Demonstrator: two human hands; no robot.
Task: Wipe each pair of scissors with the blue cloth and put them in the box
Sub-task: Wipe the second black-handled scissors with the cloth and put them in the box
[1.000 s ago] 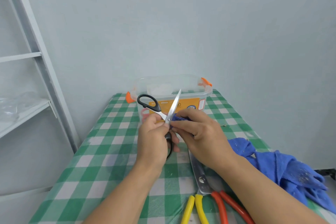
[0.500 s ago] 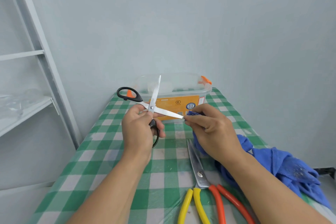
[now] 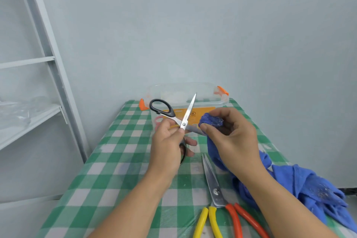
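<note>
Blue cloth [image 3: 211,120] now sits nearer the black scissors' [image 3: 185,119] pivot.

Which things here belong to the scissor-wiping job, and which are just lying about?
Job: black scissors in left hand; blue cloth in right hand; box; orange-handled scissors; yellow-handled scissors.
Lying about: shelf; checked tablecloth.

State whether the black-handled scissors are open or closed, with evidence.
Open: the black-handled scissors have blades spread in an X, one reaching the blue cloth.
</note>
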